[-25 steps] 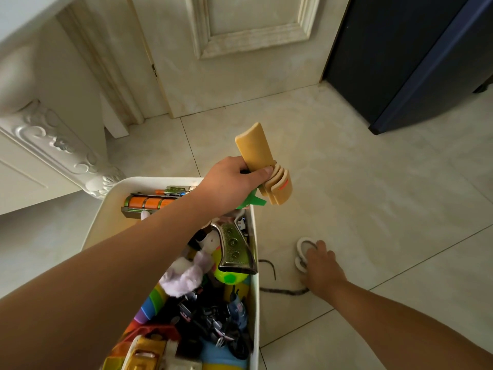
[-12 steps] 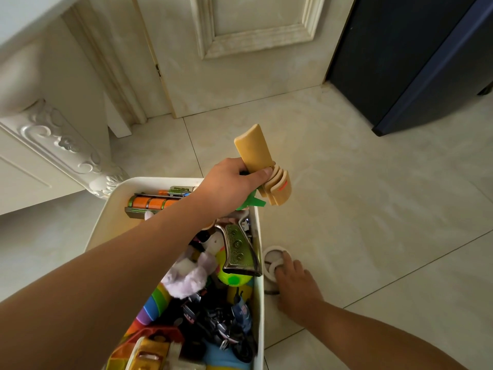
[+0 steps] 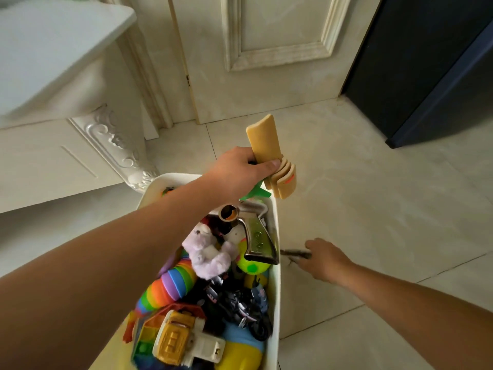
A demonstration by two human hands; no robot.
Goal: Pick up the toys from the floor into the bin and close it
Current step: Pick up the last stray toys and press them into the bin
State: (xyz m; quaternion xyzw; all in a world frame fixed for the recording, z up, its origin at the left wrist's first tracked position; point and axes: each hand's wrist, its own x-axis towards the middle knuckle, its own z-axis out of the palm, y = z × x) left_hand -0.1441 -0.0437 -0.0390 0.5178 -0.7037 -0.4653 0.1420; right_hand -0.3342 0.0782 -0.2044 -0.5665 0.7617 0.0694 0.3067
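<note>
**Two hands, one packed bin**

Tan toy (image 3: 264, 141): curved matte slab, wood-like, w/ stacked slices at its lower end, one w/ an orange mark. It's held in the air above the far right corner of the white plastic bin (image 3: 274, 289).

Left hand (image 3: 240, 169): arm stretched fwd, fingers + thumb clamped on the toy's middle.

Bin contents:
- lilac plush (image 3: 206, 249)
- ribbed rainbow slug (image 3: 173, 284)
- shiny metal-look pistol (image 3: 256, 236), embossed marks too blurred to read
- green ball (image 3: 250, 265)
- yellow truck (image 3: 178, 340)

Right hand (image 3: 328, 260): low over the tiled floor (image 3: 373, 209) beside the bin's right wall, knuckles up. A thin dark blurred thing (image 3: 294, 254) sits at the fingers; can't tell if it's gripped.
</note>
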